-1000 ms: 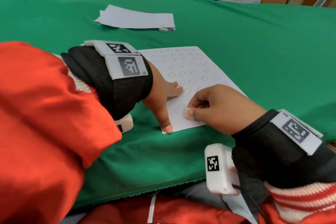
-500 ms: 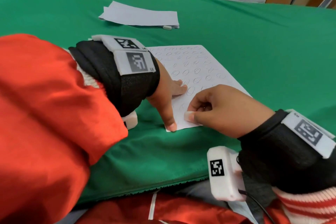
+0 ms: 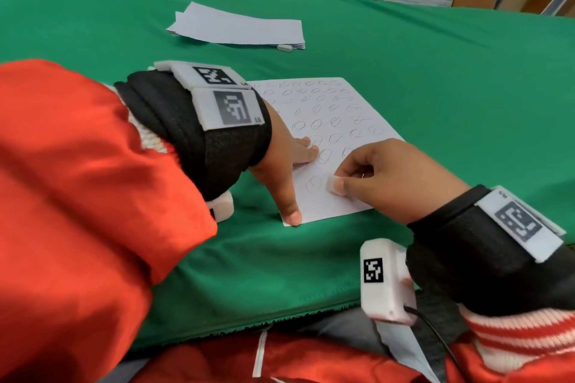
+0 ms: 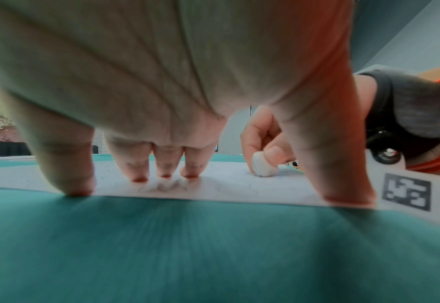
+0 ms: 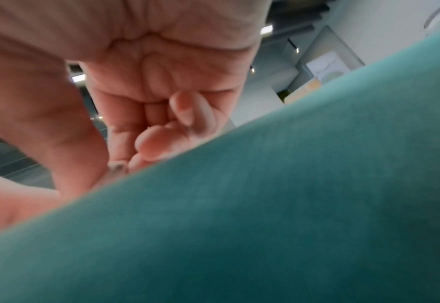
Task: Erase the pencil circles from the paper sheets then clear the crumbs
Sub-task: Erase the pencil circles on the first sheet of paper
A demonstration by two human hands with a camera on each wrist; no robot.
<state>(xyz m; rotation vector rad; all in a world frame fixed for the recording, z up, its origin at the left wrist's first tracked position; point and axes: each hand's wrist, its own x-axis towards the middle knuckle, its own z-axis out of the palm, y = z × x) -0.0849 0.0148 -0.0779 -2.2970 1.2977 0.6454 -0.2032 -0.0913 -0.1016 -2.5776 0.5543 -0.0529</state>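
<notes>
Plainly, most pencil circles [image 3: 314, 124] remained on the sheet [image 3: 367, 196] lying on the green counter [image 3: 435, 102]; only its near corner looked erased, though faintly. The right hand [image 3: 389, 177] pinched the eraser [image 3: 332, 184] against the sheet, beside one circle near that corner. The left hand [image 3: 280, 171] pressed spread, straight fingers [image 4: 138, 166] on the sheet's left edge. No crumbs showed clearly.

White paper sheet [image 3: 336, 121] flat on green cloth, covered in pencil circles [image 3: 316, 124]; small white eraser [image 3: 333, 185] touching sheet at 6 o'clock edge.
</notes>
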